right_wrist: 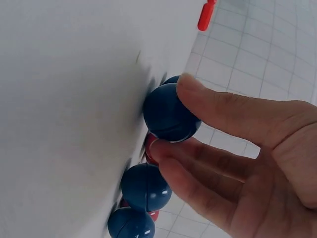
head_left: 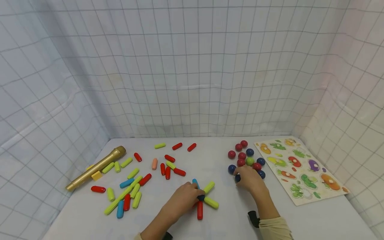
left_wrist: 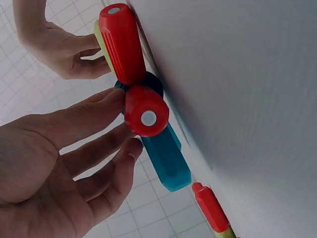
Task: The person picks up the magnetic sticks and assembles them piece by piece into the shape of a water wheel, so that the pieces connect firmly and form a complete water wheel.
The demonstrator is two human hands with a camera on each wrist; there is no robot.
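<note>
My left hand grips a dark blue ball at the centre of a star of coloured sticks. A blue stick, two green sticks and a red stick spread out from it. Another red stick points at the camera in the left wrist view. Between thumb and fingers, my right hand pinches a loose dark blue ball. It is at the near side of a group of red balls, other dark blue balls and one green ball.
Loose red, green and blue sticks lie scattered on the left of the white table. A gold microphone-shaped object lies beyond them, over yellow blocks. A vegetable puzzle board is at the right. Gridded white curtains surround the table.
</note>
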